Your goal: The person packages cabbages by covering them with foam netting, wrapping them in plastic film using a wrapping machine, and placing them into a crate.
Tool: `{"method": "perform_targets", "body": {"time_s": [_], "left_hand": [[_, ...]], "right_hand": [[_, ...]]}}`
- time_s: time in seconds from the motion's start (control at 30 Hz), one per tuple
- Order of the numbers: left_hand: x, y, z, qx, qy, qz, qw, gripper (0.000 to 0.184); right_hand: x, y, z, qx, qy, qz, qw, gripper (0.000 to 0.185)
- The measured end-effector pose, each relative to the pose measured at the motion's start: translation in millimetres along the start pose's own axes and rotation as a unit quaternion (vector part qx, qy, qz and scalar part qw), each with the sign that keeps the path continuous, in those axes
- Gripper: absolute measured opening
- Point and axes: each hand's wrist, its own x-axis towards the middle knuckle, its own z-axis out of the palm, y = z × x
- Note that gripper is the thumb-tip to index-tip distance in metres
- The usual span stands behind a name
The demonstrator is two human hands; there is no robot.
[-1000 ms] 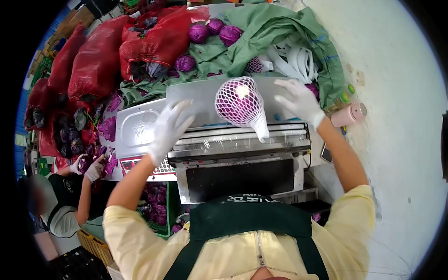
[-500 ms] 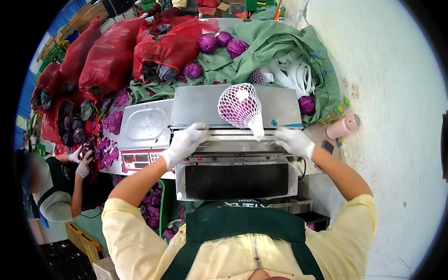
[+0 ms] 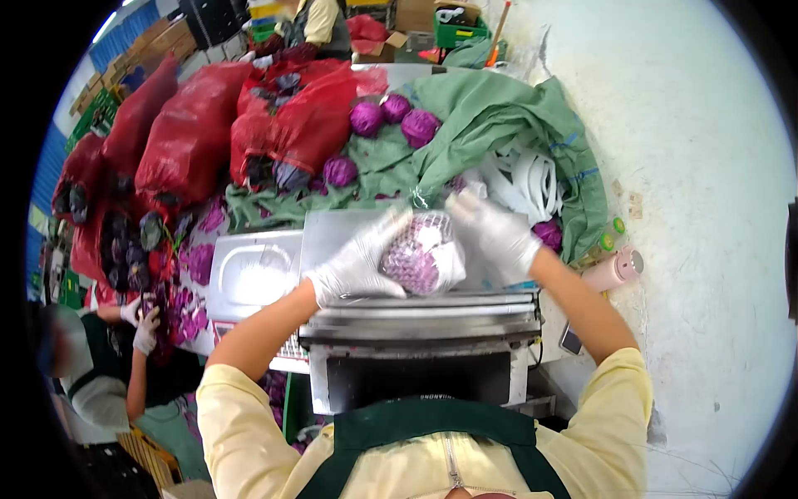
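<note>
On the steel plate [image 3: 324, 229] of the wrapping machine lies a red cabbage [image 3: 416, 258] in a white foam net, with shiny film around it. My left hand [image 3: 362, 259], white-gloved, lies against the cabbage's left side, thumb and fingers spread apart. To the right of the cabbage, my right hand [image 3: 499, 237] is gloved too, its fingers stretched out and smeared by motion; a gap shows between it and the cabbage. Behind its fingertips a second netted cabbage [image 3: 455, 186] is partly hidden. The film roller bar [image 3: 424, 312] runs just in front of both hands.
A scale [image 3: 258, 262] adjoins the plate's left. Behind are a green cloth [image 3: 465, 104], loose cabbages [image 3: 420, 128] and red mesh sacks [image 3: 187, 137]. White foam nets [image 3: 532, 183], a pink bottle [image 3: 615, 270] and a phone [image 3: 571, 339] lie right. A co-worker [image 3: 91, 366] handles cabbage at left.
Both hands have moved from the machine's front bar up beside the cabbage. The cabbage now has film around it, and its net's tail no longer hangs forward. The view has tilted slightly.
</note>
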Motion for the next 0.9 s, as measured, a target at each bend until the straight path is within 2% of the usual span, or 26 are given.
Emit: {"method": "perform_targets", "body": {"time_s": [0.03,0.07,0.1,0.13,0.17,0.23,0.3,0.33,0.4,0.43,0.47,0.5,0.53,0.57,0.6,0.63,0.67,0.7,0.73,0.77,0.8,0.83,0.87,0.9], "left_hand": [[2.1,-6.5,15.1,-0.1,-0.026,-0.045,0.994,0.105],[5.0,-11.4,23.5,-0.098,-0.03,-0.036,0.994,0.105],[8.0,-14.3,29.0,-0.245,0.011,-0.084,0.966,0.099],[12.0,-18.3,32.5,-0.383,0.046,-0.133,0.913,0.093],[17.3,-17.5,35.5,-0.505,0.047,-0.175,0.844,0.072],[12.9,-14.0,27.9,-0.524,-0.015,-0.257,0.812,0.055],[-4.3,47.4,13.9,-0.563,-0.117,-0.381,0.724,0.058],[-18.6,60.0,26.1,-0.567,-0.166,-0.361,0.722,0.067],[-57.1,57.8,52.8,-0.564,-0.278,-0.397,0.669,0.082],[-74.6,58.7,64.4,-0.601,-0.306,-0.427,0.602,0.085],[-92.4,59.8,76.1,-0.627,-0.333,-0.458,0.534,0.088],[-114.0,53.8,96.2,-0.674,-0.331,-0.443,0.491,0.089],[-129.5,52.0,105.5,-0.841,-0.342,-0.35,0.23,0.089],[-125.9,76.4,102.7,-0.842,-0.296,-0.374,0.254,0.086],[-122.3,100.9,99.8,-0.839,-0.249,-0.395,0.28,0.083],[-121.1,114.6,94.4,-0.714,-0.211,-0.476,0.468,0.081],[-137.6,105.0,105.1,-0.717,-0.203,-0.461,0.482,0.084],[-148.0,108.4,105.6,-0.77,-0.172,-0.427,0.441,0.077],[-162.5,113.3,98.2,-0.704,-0.164,-0.444,0.53,0.072],[-176.7,122.3,86.8,-0.628,-0.158,-0.459,0.609,0.067],[-194.9,124.3,83.6,-0.489,-0.162,-0.439,0.736,0.045],[-210.9,137.6,83.8,-0.38,-0.094,-0.45,0.803,0.029],[-230.1,140.9,89.7,-0.374,-0.027,-0.453,0.809,0.026],[-245.0,142.6,95.2,-0.365,0.042,-0.451,0.813,0.023]], "right_hand": [[6.4,-14.1,10.7,0.028,-0.136,0.057,0.989,0.077],[1.1,-14.7,41.4,0.146,-0.012,0.012,0.989,0.085],[2.8,-20.7,52.8,0.259,0.114,-0.035,0.958,0.093],[-1.5,-14.3,52.7,0.257,0.123,-0.025,0.958,0.093],[-0.1,-25.9,23.4,0.379,-0.008,0.081,0.922,0.095],[-15.1,-35.9,4.0,0.489,-0.133,0.194,0.84,0.097],[-47.2,-56.5,7.1,0.535,-0.119,0.082,0.833,0.097],[-62.4,-74.7,-1.4,0.538,-0.142,0.089,0.826,0.091],[-104.7,-104.1,6.0,0.671,-0.252,0.214,0.664,0.068],[-129.8,-113.3,20.6,0.76,-0.321,0.317,0.468,0.052],[-143.6,-128.3,23.7,0.795,-0.294,0.345,0.403,0.043],[-154.9,-141.7,26.8,0.824,-0.269,0.369,0.336,0.034],[-173.0,-144.1,50.9,0.818,-0.29,0.337,0.364,0.043],[-182.7,-150.6,53.8,0.819,-0.31,0.369,0.311,0.039],[-192.5,-154.3,65.9,0.815,-0.285,0.408,0.297,0.036],[-201.6,-159.5,77.6,0.809,-0.26,0.448,0.28,0.034],[-208.4,-164.9,79.8,0.806,-0.247,0.451,0.292,0.037],[-205.5,-170.5,72.6,0.804,-0.236,0.456,0.301,0.04],[-206.7,-175.2,57.9,0.815,-0.237,0.466,0.25,0.043],[-211.3,-180.9,53.9,0.844,-0.242,0.435,0.201,0.051],[-224.9,-180.4,62.5,0.817,-0.27,0.332,0.386,0.058],[-238.1,-184.8,64.8,0.826,-0.222,0.329,0.4,0.061],[-248.1,-190.5,63.6,0.832,-0.173,0.324,0.415,0.065],[-247.1,-203.9,39.5,0.865,-0.056,0.426,0.259,0.065]]}}
